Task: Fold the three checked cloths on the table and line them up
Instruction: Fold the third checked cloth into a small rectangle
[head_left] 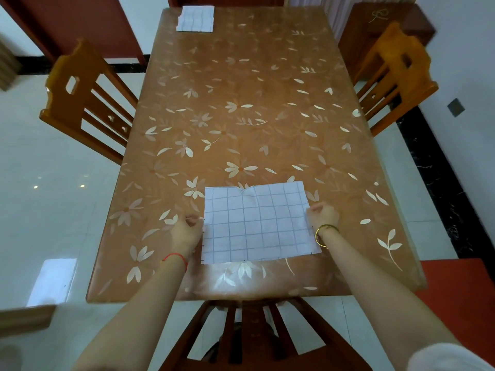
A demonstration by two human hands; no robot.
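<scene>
A white checked cloth [257,223] lies flat near the front edge of the table [241,103], with a small crease at its far edge. My left hand [187,231] pinches the cloth's left edge with curled fingers. At the right edge my right hand [322,214], with a gold bangle on its wrist, pinches the cloth in the same way. A second checked cloth [196,18] sits folded at the table's far left corner. No third cloth is in sight.
The table wears an orange flowered cover. Wooden chairs stand at the left [80,103], at the right [393,76] and just in front of me [254,338]. A dark red cabinet [375,25] stands at the far right.
</scene>
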